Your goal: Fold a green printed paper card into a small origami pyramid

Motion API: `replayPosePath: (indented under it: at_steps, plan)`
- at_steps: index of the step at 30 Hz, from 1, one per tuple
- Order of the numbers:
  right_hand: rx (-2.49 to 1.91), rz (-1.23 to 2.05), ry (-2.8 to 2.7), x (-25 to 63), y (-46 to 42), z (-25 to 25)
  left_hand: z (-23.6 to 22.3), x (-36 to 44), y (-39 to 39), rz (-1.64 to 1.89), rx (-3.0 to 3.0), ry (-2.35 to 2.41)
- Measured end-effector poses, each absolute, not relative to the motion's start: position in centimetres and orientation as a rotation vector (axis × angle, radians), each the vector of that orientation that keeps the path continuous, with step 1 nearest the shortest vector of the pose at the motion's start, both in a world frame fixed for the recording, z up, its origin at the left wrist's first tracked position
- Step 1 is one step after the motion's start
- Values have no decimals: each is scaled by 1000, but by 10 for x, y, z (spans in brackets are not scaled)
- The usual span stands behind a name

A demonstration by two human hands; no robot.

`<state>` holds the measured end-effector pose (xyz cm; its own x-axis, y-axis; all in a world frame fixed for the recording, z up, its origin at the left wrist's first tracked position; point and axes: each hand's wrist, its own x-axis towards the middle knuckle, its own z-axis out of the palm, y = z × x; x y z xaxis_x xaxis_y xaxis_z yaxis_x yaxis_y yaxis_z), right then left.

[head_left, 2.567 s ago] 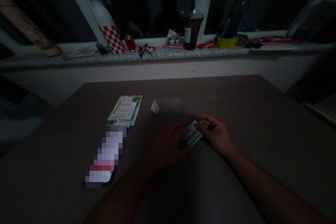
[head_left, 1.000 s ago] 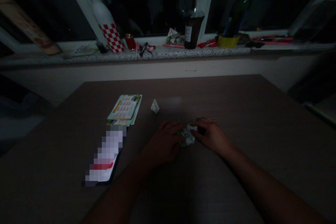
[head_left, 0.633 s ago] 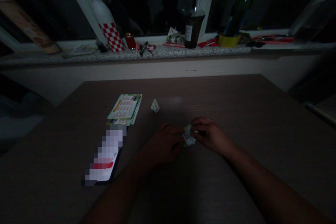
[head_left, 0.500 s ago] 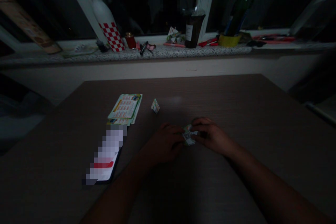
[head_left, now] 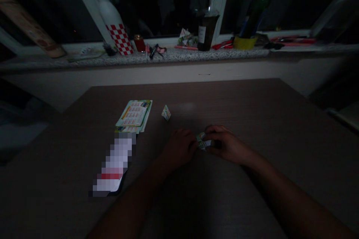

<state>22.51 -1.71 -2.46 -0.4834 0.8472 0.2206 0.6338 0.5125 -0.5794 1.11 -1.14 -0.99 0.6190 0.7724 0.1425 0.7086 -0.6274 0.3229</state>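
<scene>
The folded printed card (head_left: 200,142) is lying at three o'clock from the left hand (head_left: 181,146) and nine from the right hand (head_left: 227,145) pinching it, both equally near, though dimness is hiding its long axis and whether the left is gripping.

The room is dim, with corners sunk in shadow. Dark windows (head_left: 151,7) fill the top of the frame, split by pale frames (head_left: 223,3); the middle pane reflects a dark figure. Below them a speckled stone sill (head_left: 179,56) runs across the upper part, over a pale wall (head_left: 157,74) with a short dark mark right of centre. A brown wood-grain table (head_left: 246,108) spreads from the middle to the bottom edge, a faint glow near its far side. Blurred dark shapes lie at far left and right.
</scene>
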Motion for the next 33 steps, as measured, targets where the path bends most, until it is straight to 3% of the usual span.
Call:
replayPosePath:
  at_steps: [33]
  plan:
    - [-1265,666,-2221,223,-14,-28,-18,32,-17,230,2749,1484]
